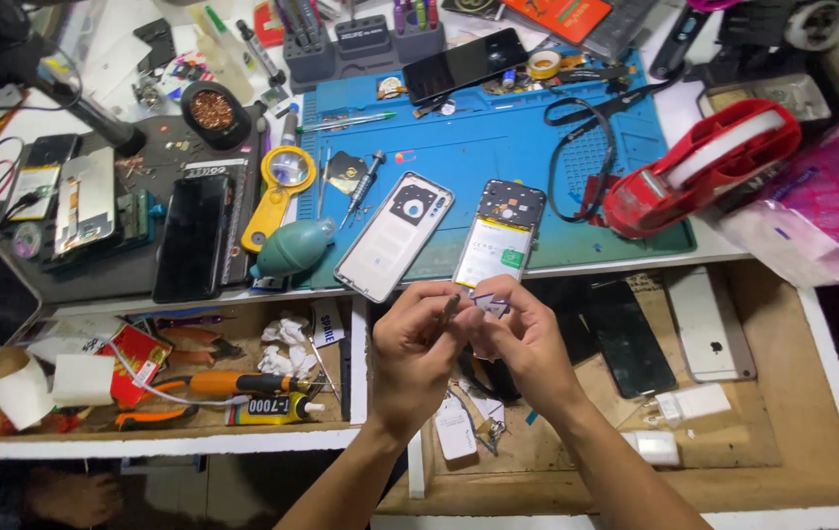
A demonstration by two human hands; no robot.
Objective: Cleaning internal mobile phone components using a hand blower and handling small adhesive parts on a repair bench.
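Hands meet over the open drawer (783,393), just below the blue work mat (498,157). Left hand (415,353) pinches a thin dark tool (450,307) between closed fingers; right hand (527,344) grips a small pale part (487,302) in its fingertips, touching the tool tip. An opened phone (500,236) lies on the mat's front edge directly above, beside its detached back cover (395,236).

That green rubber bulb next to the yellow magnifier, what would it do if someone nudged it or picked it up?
The green bulb blower looks rounded and lies on its side at the edge of the blue mat, so a nudge would probably roll it, perhaps against the yellow magnifier. It seems to be soft and hollow, so it is likely light and would squash under the fingers.
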